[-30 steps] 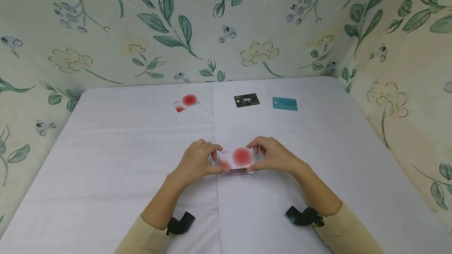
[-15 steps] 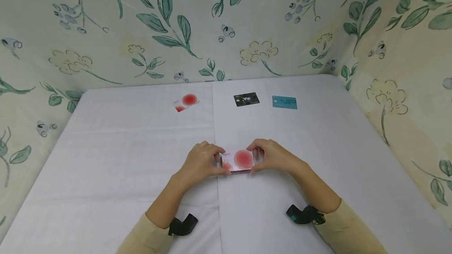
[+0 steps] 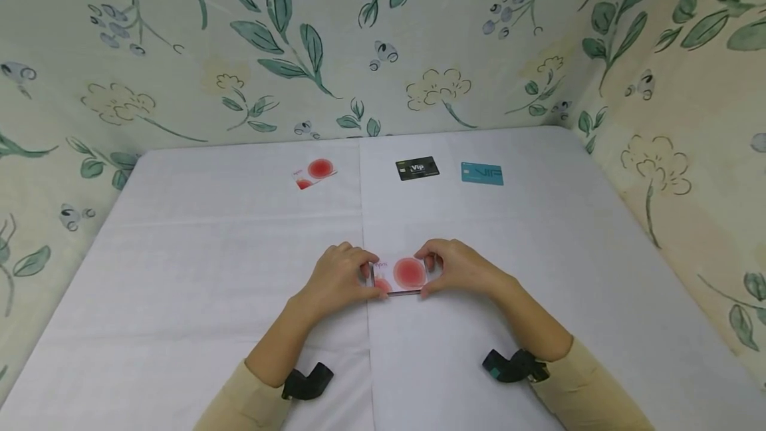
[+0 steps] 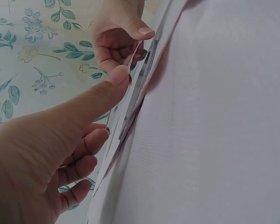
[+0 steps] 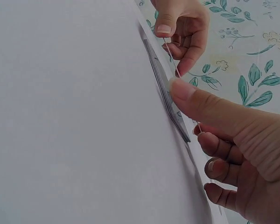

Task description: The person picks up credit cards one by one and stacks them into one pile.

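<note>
Both hands pinch a white card (image 3: 409, 274) with red circles by its short ends. On its left end are the thumb and fingers of my left hand (image 3: 338, 275); my right hand (image 3: 467, 270) grips the right end. Just under the card, a thin stack of flat, card-like pieces (image 5: 155, 70) lies on the table, and only its dark front edge shows in the head view. In the right wrist view, a gap separates the held card (image 5: 171, 53) from the stack. The left wrist view shows the card's thin edge (image 4: 135, 53) between both thumbs and fingers.
A white card with red circles (image 3: 314, 173) lies tilted at the back. To its right lie a black Vip card (image 3: 417, 168) and a blue VIP card (image 3: 482, 174). A white cloth (image 3: 197, 271) covers the table, and a leaf-patterned curtain (image 3: 359, 52) stands behind.
Both hands have moved slightly nearer the person with the card, and it now covers more of the stack beneath. The three cards at the back have stayed put.
</note>
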Motion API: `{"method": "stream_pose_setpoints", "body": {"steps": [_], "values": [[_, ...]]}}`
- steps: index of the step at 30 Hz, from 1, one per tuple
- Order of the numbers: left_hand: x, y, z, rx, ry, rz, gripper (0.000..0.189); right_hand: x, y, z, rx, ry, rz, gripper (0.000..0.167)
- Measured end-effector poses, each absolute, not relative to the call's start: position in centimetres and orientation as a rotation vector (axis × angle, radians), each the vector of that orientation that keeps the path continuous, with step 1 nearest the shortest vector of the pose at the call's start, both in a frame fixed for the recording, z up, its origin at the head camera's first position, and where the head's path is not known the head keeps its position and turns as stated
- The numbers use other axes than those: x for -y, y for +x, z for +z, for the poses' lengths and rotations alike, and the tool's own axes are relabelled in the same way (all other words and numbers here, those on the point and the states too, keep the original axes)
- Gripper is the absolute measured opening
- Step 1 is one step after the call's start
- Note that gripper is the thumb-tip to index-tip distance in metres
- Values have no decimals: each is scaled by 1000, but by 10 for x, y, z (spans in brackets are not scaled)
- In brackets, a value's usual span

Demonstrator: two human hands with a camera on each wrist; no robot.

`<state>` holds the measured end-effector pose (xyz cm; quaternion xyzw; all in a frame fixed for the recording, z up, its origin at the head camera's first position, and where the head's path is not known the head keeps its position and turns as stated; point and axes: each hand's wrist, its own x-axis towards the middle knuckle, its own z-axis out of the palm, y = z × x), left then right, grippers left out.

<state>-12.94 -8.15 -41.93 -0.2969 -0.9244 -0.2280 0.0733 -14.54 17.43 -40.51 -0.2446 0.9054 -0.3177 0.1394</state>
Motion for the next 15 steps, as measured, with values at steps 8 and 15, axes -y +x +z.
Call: {"method": "stream_pose_setpoints", "body": {"steps": [8,15], "values": [[81,-128,-420,2834,-879,-665,57,-174,-143,-405,-2646,-704,-830,58],[82,-128,-422,2844,-883,-606,53,-172,-141,-403,-2686,-702,-781,57]]}}
